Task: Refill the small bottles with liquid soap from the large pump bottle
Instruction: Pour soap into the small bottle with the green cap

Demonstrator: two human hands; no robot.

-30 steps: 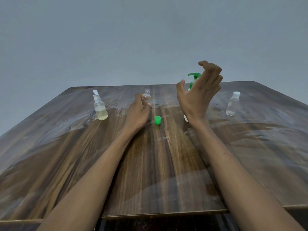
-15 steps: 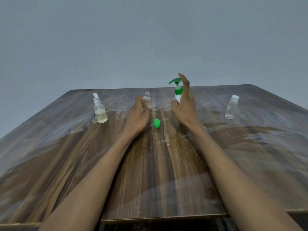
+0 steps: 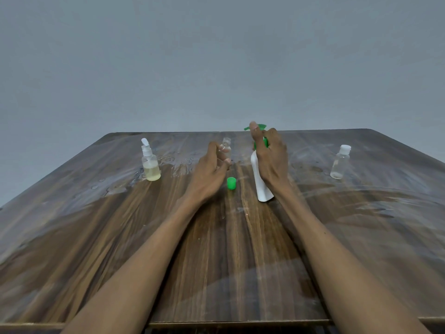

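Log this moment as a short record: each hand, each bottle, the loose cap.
left hand: grips uncapped small clear bottle, upright on table
right hand: on white pump bottle, forefinger at green pump head
green cap: loose on table between the hands
left small bottle: part full, yellowish liquid, flip lid open
right small bottle: capped, nearly empty

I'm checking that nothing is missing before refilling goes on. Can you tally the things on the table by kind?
Small clear bottles: 3 (flip-cap bottle with yellowish liquid, uncapped bottle in the left hand, white-capped bottle)
Large pump bottle: 1, at the right hand
Loose green cap: 1
Total: 5
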